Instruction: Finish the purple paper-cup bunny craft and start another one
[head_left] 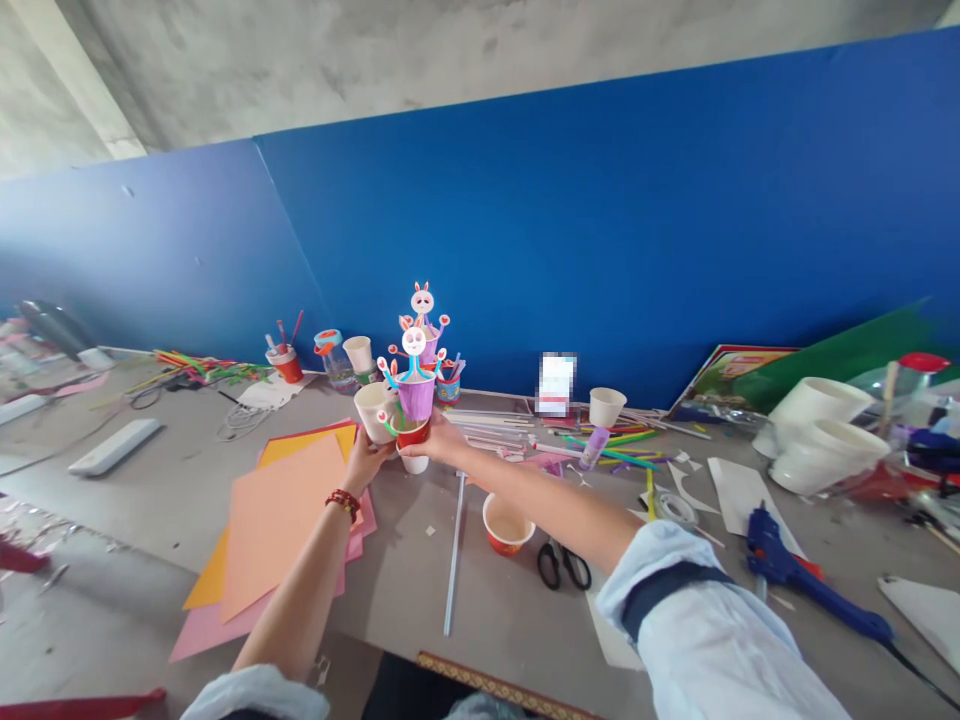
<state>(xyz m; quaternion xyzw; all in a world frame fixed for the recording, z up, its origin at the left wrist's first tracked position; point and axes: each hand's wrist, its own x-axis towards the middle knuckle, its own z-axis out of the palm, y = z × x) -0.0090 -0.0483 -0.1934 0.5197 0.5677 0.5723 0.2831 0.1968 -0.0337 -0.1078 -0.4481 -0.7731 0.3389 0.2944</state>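
My left hand (365, 455), with a red bead bracelet at the wrist, is closed round a white paper cup (373, 408) tipped on its side. My right hand (441, 445) grips the red base cup (413, 434) of a paper-cup craft. On that base sits a purple cup (416, 395) with a white bunny face (413, 341) and blue straw arms. Both hands are held out over the grey table (150, 500), and the cups touch each other. Behind them stands a second bunny craft (424, 305).
Orange, yellow and pink paper sheets (277, 520) lie to the left. A red-rimmed cup (506, 523), black scissors (562, 565) and a long straw (455, 550) lie near the right arm. A blue glue gun (795, 575), stacked white cups (817, 435), loose straws and a blue back wall (600, 220) surround.
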